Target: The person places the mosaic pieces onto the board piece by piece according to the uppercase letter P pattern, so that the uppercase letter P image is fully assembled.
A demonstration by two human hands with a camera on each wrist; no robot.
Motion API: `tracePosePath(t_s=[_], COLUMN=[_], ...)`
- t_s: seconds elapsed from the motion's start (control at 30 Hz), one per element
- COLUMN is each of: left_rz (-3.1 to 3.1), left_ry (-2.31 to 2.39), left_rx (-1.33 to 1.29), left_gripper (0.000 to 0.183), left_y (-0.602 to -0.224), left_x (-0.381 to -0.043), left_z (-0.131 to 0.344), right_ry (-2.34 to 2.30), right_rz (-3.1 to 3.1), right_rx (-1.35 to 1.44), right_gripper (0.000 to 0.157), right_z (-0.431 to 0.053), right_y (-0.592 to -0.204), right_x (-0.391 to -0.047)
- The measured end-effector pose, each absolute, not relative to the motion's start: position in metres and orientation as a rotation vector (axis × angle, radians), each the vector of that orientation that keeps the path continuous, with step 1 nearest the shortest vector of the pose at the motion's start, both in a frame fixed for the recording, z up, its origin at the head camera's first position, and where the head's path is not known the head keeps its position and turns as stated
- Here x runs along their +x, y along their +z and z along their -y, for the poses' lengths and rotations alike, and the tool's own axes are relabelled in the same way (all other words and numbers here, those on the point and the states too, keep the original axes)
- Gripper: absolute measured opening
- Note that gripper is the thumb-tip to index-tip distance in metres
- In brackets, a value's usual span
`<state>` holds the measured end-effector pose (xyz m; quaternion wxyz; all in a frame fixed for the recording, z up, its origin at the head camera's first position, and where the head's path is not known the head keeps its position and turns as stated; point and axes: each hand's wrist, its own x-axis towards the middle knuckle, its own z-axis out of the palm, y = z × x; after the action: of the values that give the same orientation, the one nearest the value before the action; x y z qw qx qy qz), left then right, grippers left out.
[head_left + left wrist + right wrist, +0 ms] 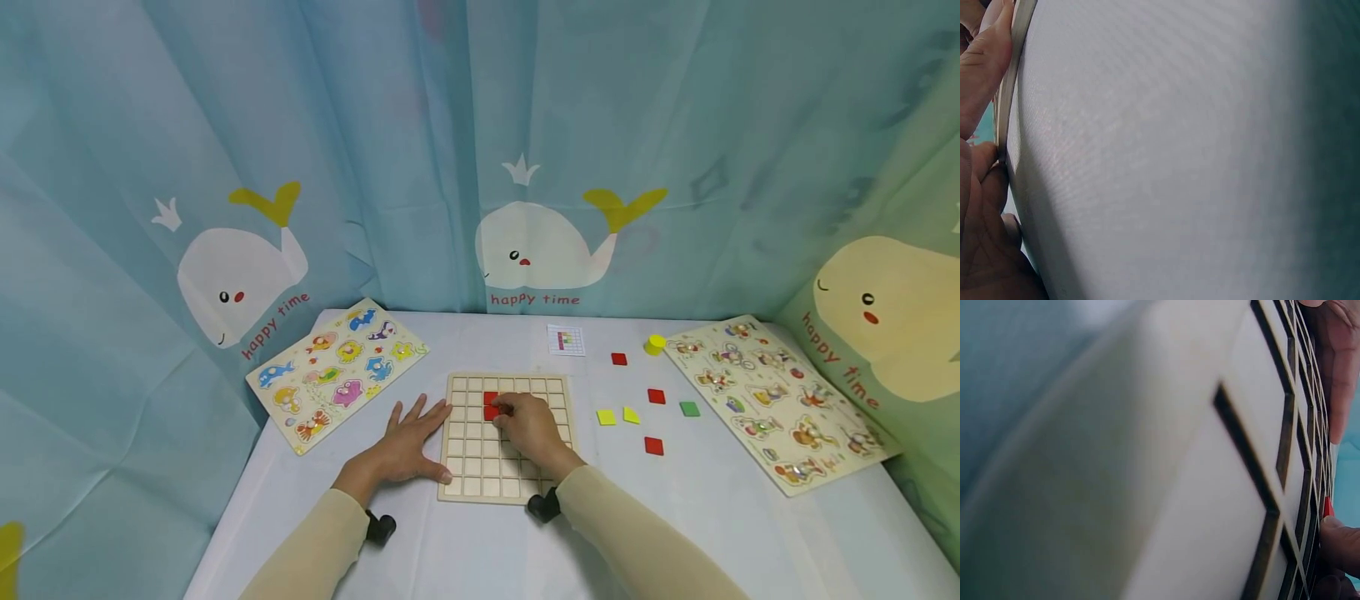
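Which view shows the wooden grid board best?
The head view: most of the wooden grid board shows, though the right hand covers part. Left wrist catches only its edge; right wrist, a slanted, partly blurred close-up.

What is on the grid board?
Two red tiles are on the grid board; the right hand pinches the lower one. The left hand touches the board's left edge. The right hand covers some squares; I cannot see those.

I'm seeing a narrow lane between grid board (pixel 472 446) and yellow tiles (pixel 606 417); left hand (pixel 407 447) is blocking the board's left edge.
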<state>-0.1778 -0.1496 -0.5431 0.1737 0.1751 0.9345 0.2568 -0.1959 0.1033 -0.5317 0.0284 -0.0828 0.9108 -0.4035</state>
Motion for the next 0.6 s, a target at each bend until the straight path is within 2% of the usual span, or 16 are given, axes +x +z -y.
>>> tracePosePath(t_s=[0.6], left_rz=[-2.637], left_ry=[0.744], left_rx=[0.518], left_gripper=[0.117], left_y=[-0.5403], left_x=[-0.1776], left_z=[0.15], right_ry=[-1.175], right_rz=[-2.832], right_rx=[-0.244], right_gripper=[0.028], right_z=[-0.1021], right_y=[-0.5306], right_x=[-0.1955])
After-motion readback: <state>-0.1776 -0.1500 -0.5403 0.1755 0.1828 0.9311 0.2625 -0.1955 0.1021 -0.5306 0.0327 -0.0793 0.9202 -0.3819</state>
